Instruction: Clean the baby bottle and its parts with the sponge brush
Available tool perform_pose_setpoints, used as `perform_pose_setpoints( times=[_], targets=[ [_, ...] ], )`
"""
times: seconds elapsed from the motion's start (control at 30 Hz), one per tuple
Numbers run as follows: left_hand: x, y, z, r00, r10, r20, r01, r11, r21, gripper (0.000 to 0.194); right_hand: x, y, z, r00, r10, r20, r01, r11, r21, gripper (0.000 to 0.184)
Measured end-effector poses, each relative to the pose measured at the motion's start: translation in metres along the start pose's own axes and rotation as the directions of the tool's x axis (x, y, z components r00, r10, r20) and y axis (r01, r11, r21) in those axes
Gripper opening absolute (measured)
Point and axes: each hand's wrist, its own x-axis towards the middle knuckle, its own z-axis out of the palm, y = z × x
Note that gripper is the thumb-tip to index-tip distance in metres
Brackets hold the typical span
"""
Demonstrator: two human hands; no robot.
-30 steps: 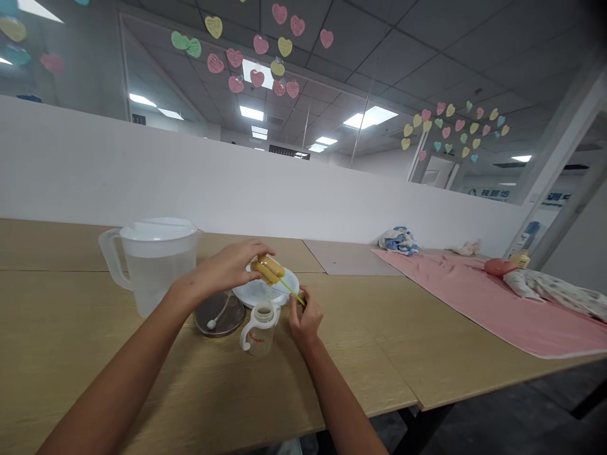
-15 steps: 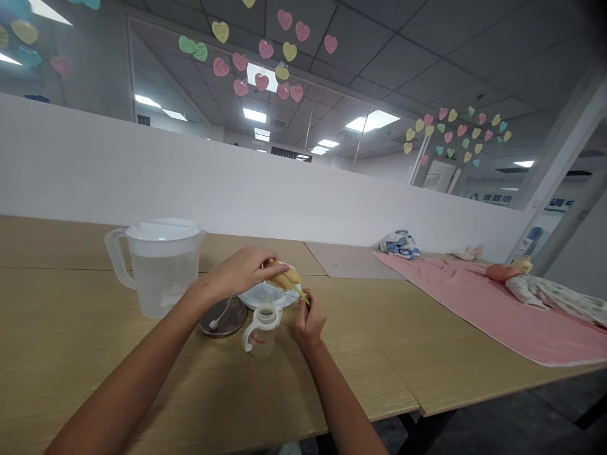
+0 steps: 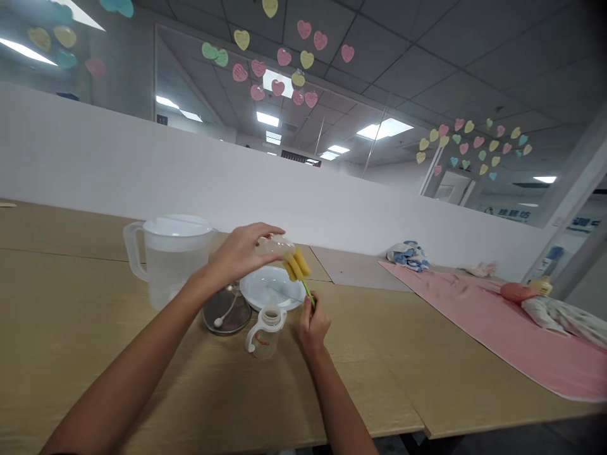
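Observation:
My left hand (image 3: 243, 251) is closed around a clear, dome-shaped cap (image 3: 279, 245), tilted with its opening towards the right. At that opening is the yellow sponge head of a bottle brush (image 3: 298, 264); whether part of it is inside I cannot tell. My right hand (image 3: 315, 325) grips the brush's thin green handle from below. Under both hands a baby bottle (image 3: 265, 338) with white handles stands upright and uncapped on the table. Behind it lies a white plate (image 3: 253, 287). A round dark metal tray (image 3: 239, 323) holds a thin straw (image 3: 229, 313) with a white end.
A lidded clear pitcher (image 3: 177, 262) stands on the left of the wooden table (image 3: 360, 360). To the right, a pink cloth (image 3: 478, 309) carries a doll in pale clothing (image 3: 550, 316). A crumpled blue-and-white cloth (image 3: 408, 254) lies by the white wall.
The sponge head, mostly covered by the cap and my left hand before, now shows at the cap's opening. My left hand has risen slightly with the cap. The camera view has shifted a little.

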Motion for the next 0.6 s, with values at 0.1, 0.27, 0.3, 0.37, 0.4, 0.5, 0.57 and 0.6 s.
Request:
perform_pose_setpoints(
  times=[0.1, 0.27, 0.3, 0.37, 0.4, 0.5, 0.57, 0.6],
  targets=[
    [0.0, -0.021, -0.01, 0.994, -0.112, 0.021, 0.102, 0.957, 0.273, 0.039, 0.0, 0.0, 0.002, 1.0, -0.008, 0.009, 0.008, 1.0, -0.023, 0.034],
    [-0.003, -0.049, 0.005, 0.818, -0.419, 0.395, 0.146, 0.815, 0.561, 0.049, 0.0, 0.001, 0.003, 0.999, -0.034, 0.018, 0.035, 0.999, -0.039, 0.034],
    [-0.004, -0.053, 0.012, 0.772, -0.461, 0.438, 0.146, 0.799, 0.583, 0.054, 0.0, 0.0, 0.003, 0.999, -0.029, 0.017, 0.029, 0.999, -0.04, 0.034],
    [-0.006, -0.06, 0.028, 0.711, -0.515, 0.479, 0.139, 0.77, 0.623, 0.055, 0.001, 0.0, 0.002, 1.0, -0.008, 0.014, 0.008, 0.999, -0.044, 0.035],
    [-0.006, -0.063, 0.035, 0.699, -0.527, 0.484, 0.138, 0.763, 0.631, 0.053, 0.001, 0.0, 0.002, 1.0, 0.004, 0.015, -0.003, 0.999, -0.046, 0.036],
    [-0.007, -0.072, 0.05, 0.683, -0.554, 0.476, 0.153, 0.745, 0.649, 0.05, 0.001, 0.0, 0.002, 0.999, 0.037, 0.034, -0.035, 0.998, -0.047, 0.039],
    [-0.007, -0.075, 0.054, 0.68, -0.565, 0.468, 0.162, 0.737, 0.656, 0.052, 0.001, 0.0, 0.003, 0.997, 0.045, 0.057, -0.042, 0.998, -0.048, 0.041],
    [-0.007, -0.075, 0.055, 0.678, -0.567, 0.467, 0.162, 0.735, 0.658, 0.052, 0.001, 0.0, 0.003, 0.997, 0.045, 0.065, -0.041, 0.998, -0.049, 0.041]
  ],
)
